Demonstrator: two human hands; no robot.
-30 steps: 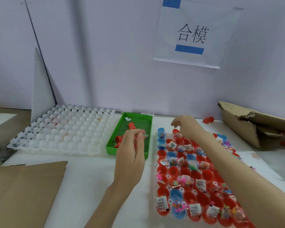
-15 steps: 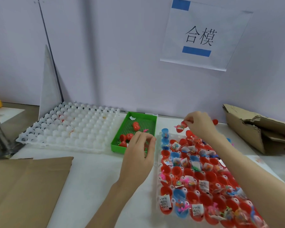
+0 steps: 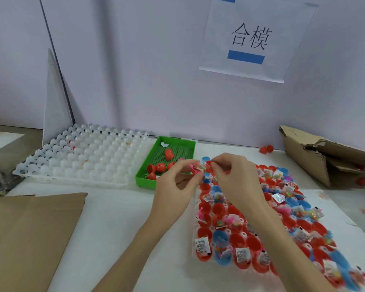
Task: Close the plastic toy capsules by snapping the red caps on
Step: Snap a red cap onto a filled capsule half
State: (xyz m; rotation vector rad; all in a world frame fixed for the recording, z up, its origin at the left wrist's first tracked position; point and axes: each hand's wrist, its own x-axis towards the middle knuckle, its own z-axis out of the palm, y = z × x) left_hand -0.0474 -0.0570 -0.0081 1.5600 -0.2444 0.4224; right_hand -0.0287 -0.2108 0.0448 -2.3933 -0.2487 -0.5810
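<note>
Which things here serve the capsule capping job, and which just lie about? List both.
Job: both hands, left and right, pinching one small toy capsule; tray of open red and blue capsule halves; green plastic tray of red caps.
Idle: white bumpy tray; torn cardboard box; flat cardboard sheet.

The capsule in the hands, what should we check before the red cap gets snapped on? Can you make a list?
1. Both hands on the piece: ok. The left hand and right hand pinch the small capsule piece between them.
2. Toy tucked fully inside: not ok. Pink bits and clear wrap stick out.
3. Cap lined up with its bottom half: cannot tell, fingers hide it.
4. Place for finished capsules: ok. The green tray beside the hands already holds closed red capsules.
5. More to fill: ok. The tray of open capsules lies under the right arm.
</note>
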